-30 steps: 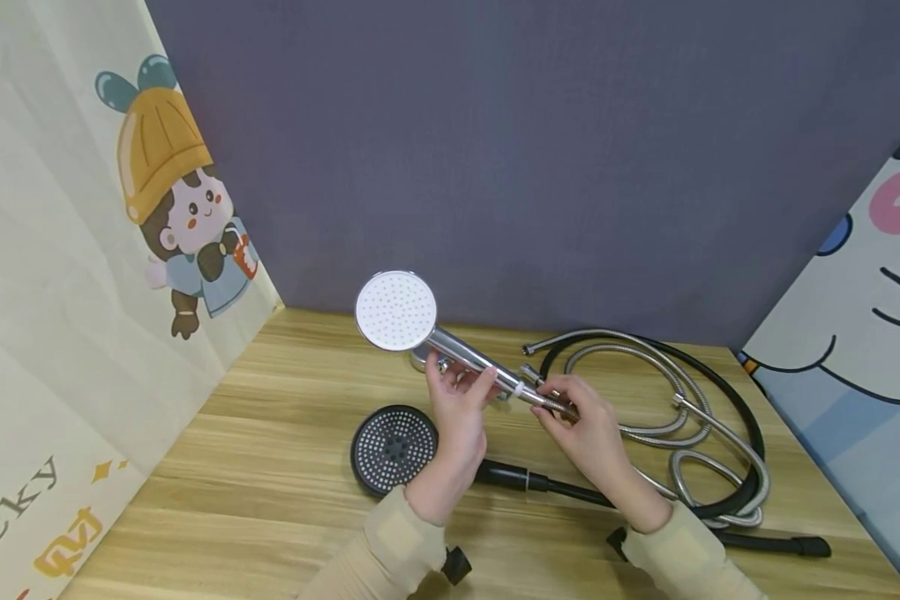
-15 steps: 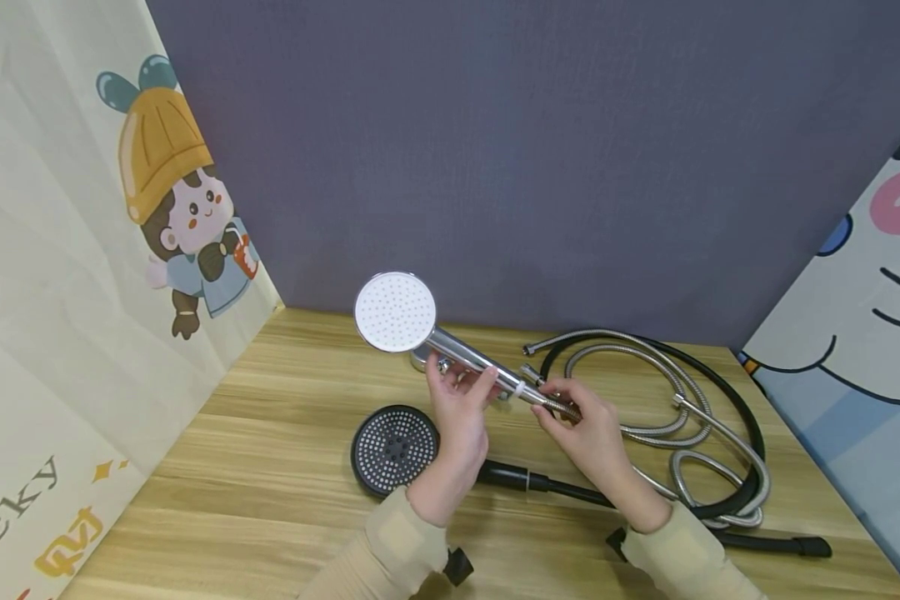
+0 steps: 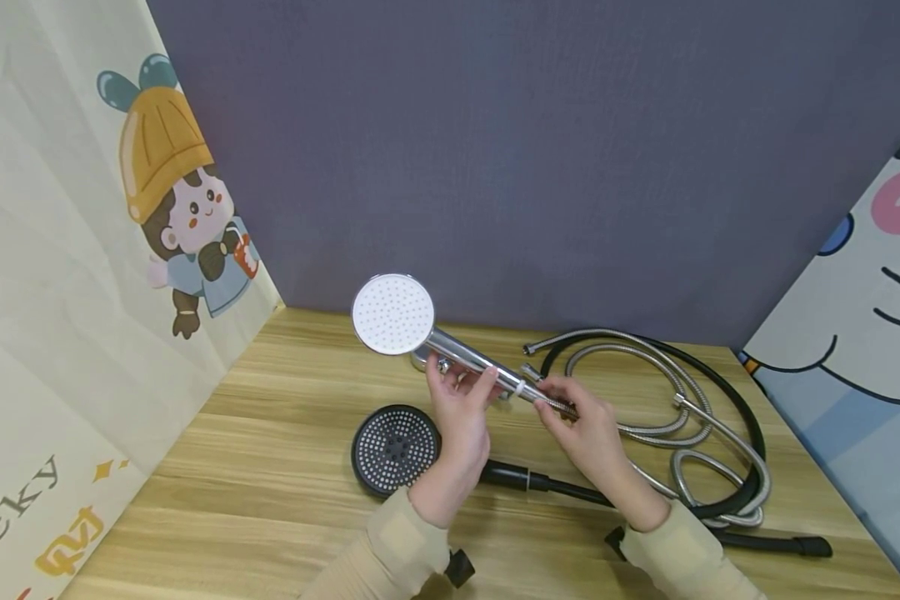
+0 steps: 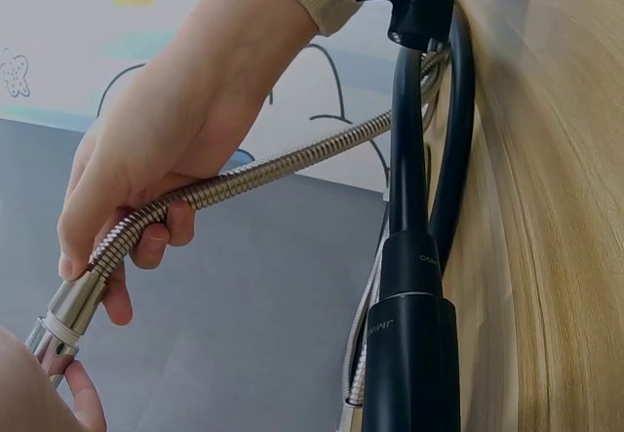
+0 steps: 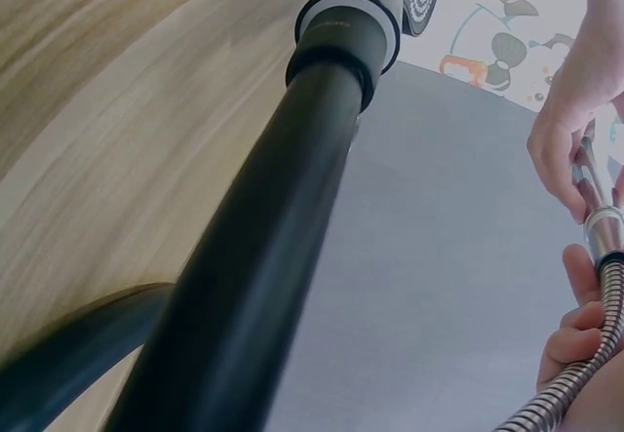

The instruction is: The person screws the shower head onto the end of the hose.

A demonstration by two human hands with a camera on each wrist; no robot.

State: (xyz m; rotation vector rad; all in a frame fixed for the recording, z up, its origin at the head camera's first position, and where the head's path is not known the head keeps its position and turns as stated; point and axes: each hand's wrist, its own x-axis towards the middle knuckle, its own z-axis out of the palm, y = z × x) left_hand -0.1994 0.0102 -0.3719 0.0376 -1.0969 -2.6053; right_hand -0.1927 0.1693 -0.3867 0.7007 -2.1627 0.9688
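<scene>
My left hand [image 3: 459, 421] holds the chrome handle of a shower head [image 3: 393, 314] with a round white face. The handle slopes down to the right, raised over the table. At its lower end my right hand [image 3: 591, 433] pinches the metal connector of a flexible steel hose. The left wrist view shows this connector [image 4: 76, 303] up against a white ring at the handle's end, with the ribbed hose [image 4: 283, 164] running back under the right palm. A black shower head [image 3: 395, 450] lies below, partly behind the left wrist, its black hose [image 5: 258, 227] large in the right wrist view.
Coiled steel hoses [image 3: 648, 433] and a black hose [image 3: 750, 425] lie at the right of the wooden table [image 3: 225, 475]. A chrome piece [image 3: 420, 357] sits behind the raised handle. A black fitting [image 3: 460, 568] lies by the left sleeve. A grey panel [image 3: 532, 167] stands behind.
The white face of the shower head has dipped slightly down and left. My right fingers have shifted a little on the connector; both hands keep their hold.
</scene>
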